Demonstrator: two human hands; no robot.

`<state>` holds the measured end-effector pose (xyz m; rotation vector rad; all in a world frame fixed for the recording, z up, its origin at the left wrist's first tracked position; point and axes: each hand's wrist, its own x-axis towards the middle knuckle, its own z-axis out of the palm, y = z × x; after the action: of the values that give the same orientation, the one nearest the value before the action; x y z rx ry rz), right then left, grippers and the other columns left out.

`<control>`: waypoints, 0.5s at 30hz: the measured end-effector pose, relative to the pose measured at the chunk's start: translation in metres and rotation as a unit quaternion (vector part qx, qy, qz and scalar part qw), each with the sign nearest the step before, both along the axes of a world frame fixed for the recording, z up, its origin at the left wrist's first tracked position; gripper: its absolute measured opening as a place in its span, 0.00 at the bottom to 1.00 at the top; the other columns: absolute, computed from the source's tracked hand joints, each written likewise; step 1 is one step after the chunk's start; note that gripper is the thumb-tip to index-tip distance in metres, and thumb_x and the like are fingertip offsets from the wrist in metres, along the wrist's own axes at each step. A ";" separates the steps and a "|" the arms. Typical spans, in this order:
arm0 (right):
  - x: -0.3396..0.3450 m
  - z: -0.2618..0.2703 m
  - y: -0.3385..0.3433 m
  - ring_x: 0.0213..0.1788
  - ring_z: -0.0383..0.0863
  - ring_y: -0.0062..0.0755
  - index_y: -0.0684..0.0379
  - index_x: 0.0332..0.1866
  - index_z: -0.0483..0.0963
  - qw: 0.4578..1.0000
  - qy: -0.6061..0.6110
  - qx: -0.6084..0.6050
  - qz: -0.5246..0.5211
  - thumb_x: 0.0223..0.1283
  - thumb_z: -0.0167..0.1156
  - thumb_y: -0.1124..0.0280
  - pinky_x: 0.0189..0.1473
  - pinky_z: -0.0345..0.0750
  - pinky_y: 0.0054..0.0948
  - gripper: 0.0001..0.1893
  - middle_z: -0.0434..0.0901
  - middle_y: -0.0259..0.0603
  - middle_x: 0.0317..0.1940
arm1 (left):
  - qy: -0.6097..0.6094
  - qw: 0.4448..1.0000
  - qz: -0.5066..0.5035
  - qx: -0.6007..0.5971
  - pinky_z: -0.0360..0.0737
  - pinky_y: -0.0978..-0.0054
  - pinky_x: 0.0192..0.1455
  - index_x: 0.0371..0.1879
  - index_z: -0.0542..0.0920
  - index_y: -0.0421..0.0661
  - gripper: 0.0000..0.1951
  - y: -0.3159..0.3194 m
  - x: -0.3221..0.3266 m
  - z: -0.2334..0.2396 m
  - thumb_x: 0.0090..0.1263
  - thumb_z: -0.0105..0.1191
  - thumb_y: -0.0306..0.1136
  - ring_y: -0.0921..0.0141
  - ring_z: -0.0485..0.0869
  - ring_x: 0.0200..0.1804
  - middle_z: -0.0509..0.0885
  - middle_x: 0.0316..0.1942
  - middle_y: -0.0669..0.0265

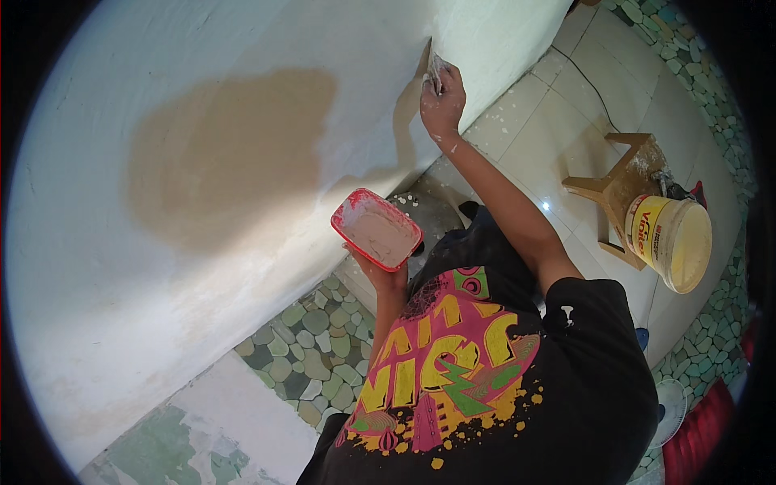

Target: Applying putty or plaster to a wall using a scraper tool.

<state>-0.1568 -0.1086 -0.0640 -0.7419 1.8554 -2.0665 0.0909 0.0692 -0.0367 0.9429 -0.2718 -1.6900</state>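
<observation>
Smeared with white filler, my right hand (444,100) grips a putty knife (435,65) whose thin blade edge is at the white wall (370,42). The knife's handle is mostly hidden by the fingers. Lower down, my left hand (383,274) holds up a red plastic tub (377,229) from beneath, close to the foot of the wall. Pale, pinkish-beige putty (379,233) lies in the tub and coats its inner sides. A shadow of the arm and knife falls on the wall.
A brown plastic stool (624,176) and a large paint bucket (670,242) are at the right on the tiled floor (527,133), which has white spatters. A thin cable (591,88) runs near the wall. Pebble-pattern flooring (315,339) borders the tiles. A fan (670,412) shows at lower right.
</observation>
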 end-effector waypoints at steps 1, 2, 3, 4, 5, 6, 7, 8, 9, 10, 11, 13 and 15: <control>0.000 0.001 0.003 0.45 0.82 0.27 0.70 0.54 0.77 1.000 -0.001 0.001 0.000 0.63 0.58 0.84 0.50 0.79 0.25 0.14 0.80 0.39 0.46 | 0.000 1.000 0.000 0.005 0.69 0.49 0.75 0.76 0.63 0.56 0.37 0.000 0.002 0.000 0.77 0.38 0.68 0.59 0.70 0.73 0.70 0.73 0.67; -0.001 0.001 0.008 0.45 0.83 0.27 0.70 0.52 0.77 0.999 0.031 -0.018 0.017 0.62 0.59 0.84 0.49 0.79 0.24 0.13 0.80 0.39 0.46 | -0.001 1.000 0.000 0.010 0.69 0.49 0.75 0.76 0.63 0.56 0.37 0.000 0.003 0.000 0.77 0.38 0.68 0.60 0.70 0.73 0.70 0.73 0.67; -0.004 -0.002 0.011 0.45 0.83 0.27 0.70 0.51 0.77 0.997 0.064 -0.038 0.031 0.62 0.59 0.84 0.48 0.79 0.24 0.12 0.80 0.40 0.45 | -0.001 1.000 -0.002 0.010 0.69 0.49 0.75 0.76 0.63 0.56 0.37 -0.001 0.003 0.000 0.77 0.38 0.68 0.60 0.70 0.73 0.70 0.73 0.67; -0.010 -0.007 0.012 0.45 0.83 0.27 0.70 0.51 0.77 0.997 0.064 -0.037 0.029 0.62 0.59 0.84 0.48 0.79 0.24 0.12 0.80 0.40 0.45 | -0.006 1.000 -0.001 0.014 0.69 0.49 0.75 0.76 0.63 0.56 0.37 -0.002 0.002 -0.001 0.77 0.38 0.68 0.60 0.70 0.73 0.70 0.73 0.67; -0.018 -0.010 0.011 0.43 0.83 0.28 0.69 0.50 0.78 0.997 -0.018 -0.075 0.022 0.61 0.59 0.82 0.47 0.80 0.25 0.12 0.81 0.42 0.43 | -0.012 1.000 0.000 0.018 0.69 0.50 0.75 0.76 0.63 0.56 0.36 -0.002 0.002 -0.002 0.78 0.38 0.68 0.60 0.70 0.73 0.70 0.73 0.67; -0.021 -0.010 0.012 0.41 0.84 0.29 0.69 0.49 0.78 0.988 -0.102 -0.112 0.018 0.61 0.59 0.81 0.46 0.80 0.26 0.11 0.83 0.43 0.41 | -0.012 1.000 0.001 0.018 0.69 0.50 0.75 0.76 0.63 0.56 0.36 -0.002 0.002 -0.002 0.78 0.38 0.68 0.60 0.70 0.73 0.70 0.73 0.67; -0.026 -0.010 0.015 0.41 0.84 0.29 0.69 0.49 0.78 0.988 -0.103 -0.112 0.018 0.61 0.59 0.81 0.46 0.80 0.26 0.11 0.83 0.43 0.41 | -0.009 1.000 -0.002 0.014 0.69 0.50 0.75 0.76 0.63 0.56 0.36 -0.003 0.002 -0.002 0.78 0.38 0.68 0.60 0.70 0.73 0.70 0.73 0.67; -0.034 -0.010 0.016 0.39 0.85 0.38 0.68 0.47 0.79 0.998 -0.060 0.008 0.019 0.60 0.59 0.78 0.45 0.80 0.30 0.11 0.84 0.47 0.39 | -0.005 1.000 -0.006 0.010 0.69 0.50 0.75 0.76 0.63 0.56 0.36 -0.003 0.003 -0.002 0.78 0.38 0.68 0.60 0.70 0.73 0.70 0.73 0.67; -0.039 -0.003 0.016 0.36 0.86 0.47 0.66 0.46 0.80 0.992 -0.017 0.127 0.022 0.59 0.60 0.75 0.43 0.81 0.35 0.11 0.86 0.50 0.36 | -0.006 1.000 -0.004 0.009 0.69 0.50 0.75 0.76 0.63 0.56 0.36 -0.003 0.003 -0.001 0.78 0.38 0.68 0.60 0.70 0.73 0.70 0.73 0.67; -0.039 0.005 0.014 0.36 0.86 0.47 0.66 0.46 0.80 0.992 -0.017 0.127 0.021 0.59 0.60 0.75 0.43 0.81 0.35 0.11 0.86 0.50 0.36 | -0.002 1.000 -0.005 0.013 0.69 0.50 0.75 0.76 0.63 0.56 0.36 -0.003 0.003 0.000 0.78 0.38 0.68 0.60 0.70 0.73 0.70 0.73 0.67; -0.036 0.014 0.010 0.35 0.85 0.49 0.67 0.42 0.79 0.991 -0.012 0.132 0.029 0.58 0.60 0.74 0.42 0.80 0.37 0.09 0.85 0.51 0.34 | 0.000 1.000 -0.006 0.018 0.69 0.50 0.75 0.76 0.63 0.56 0.36 -0.004 0.003 0.001 0.78 0.38 0.68 0.60 0.70 0.73 0.70 0.73 0.67; -0.030 0.026 0.004 0.31 0.83 0.52 0.67 0.35 0.78 0.989 -0.004 0.141 0.044 0.56 0.61 0.73 0.39 0.79 0.40 0.07 0.84 0.53 0.29 | 0.005 1.000 -0.016 0.018 0.69 0.50 0.75 0.76 0.63 0.55 0.37 -0.004 0.005 0.000 0.78 0.37 0.68 0.60 0.70 0.73 0.70 0.73 0.67; -0.031 0.025 0.002 0.29 0.83 0.46 0.69 0.32 0.77 0.990 -0.038 0.123 0.059 0.56 0.62 0.73 0.38 0.79 0.39 0.08 0.84 0.52 0.26 | 0.010 1.000 -0.025 0.015 0.69 0.51 0.75 0.76 0.63 0.55 0.37 -0.005 0.008 -0.003 0.78 0.37 0.68 0.60 0.70 0.73 0.70 0.73 0.66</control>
<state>-0.1878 -0.1069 -0.0391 -0.6807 1.9289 -1.7303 0.0987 0.0640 -0.0401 0.9482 -0.2605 -1.7529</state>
